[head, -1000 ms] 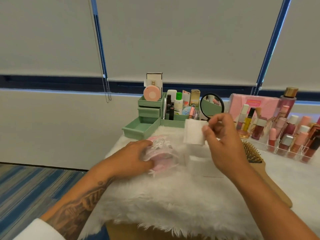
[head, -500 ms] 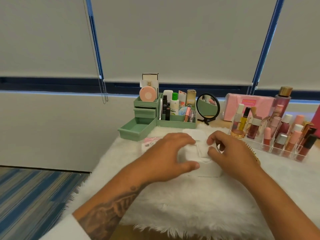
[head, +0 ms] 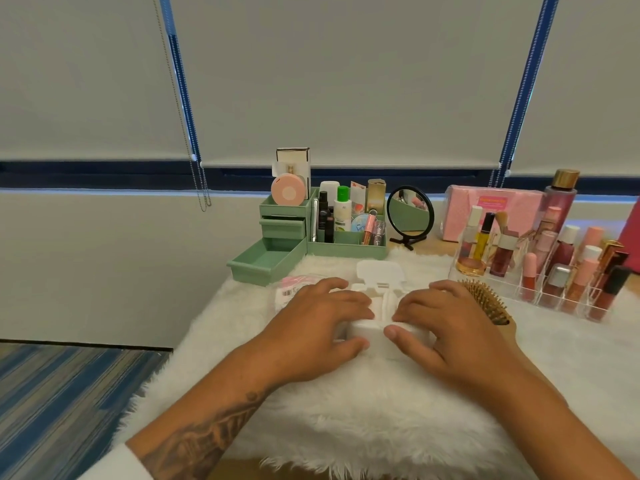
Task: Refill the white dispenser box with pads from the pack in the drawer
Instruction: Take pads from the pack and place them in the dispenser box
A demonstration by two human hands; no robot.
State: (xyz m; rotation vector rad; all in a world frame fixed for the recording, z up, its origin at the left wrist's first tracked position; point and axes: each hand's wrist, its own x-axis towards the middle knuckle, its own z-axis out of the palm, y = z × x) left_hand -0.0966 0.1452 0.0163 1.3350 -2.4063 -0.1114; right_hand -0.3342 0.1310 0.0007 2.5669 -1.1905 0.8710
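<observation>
On the near part of the white fur mat [head: 363,427] the person's two forearms reach in toward the white dispenser box [head: 375,333], which sits in the middle of the mat. The left hand [head: 318,329] grips the box's left side, its fingers curled over the top and its thumb on the near face. The right hand [head: 448,329] grips the right side in the same way, and the two thumbs nearly meet. Just beyond the fingers the box's lid [head: 380,271] lies flipped back, so the box is open. How full it is cannot be told, because the hands cover the opening.

The pack [head: 293,289] lies on the mat just left of the box, out of the open green drawer [head: 266,259] behind it. A hairbrush [head: 485,299] lies just right of the right hand. Farther back stand a round mirror [head: 410,213] and a clear rack of cosmetics [head: 554,282].

The step in hand appears to be seating the loaded pads or steadying the box. The likely next move is to swing the lid forward and press it closed, with one hand bracing the box on the soft fur
</observation>
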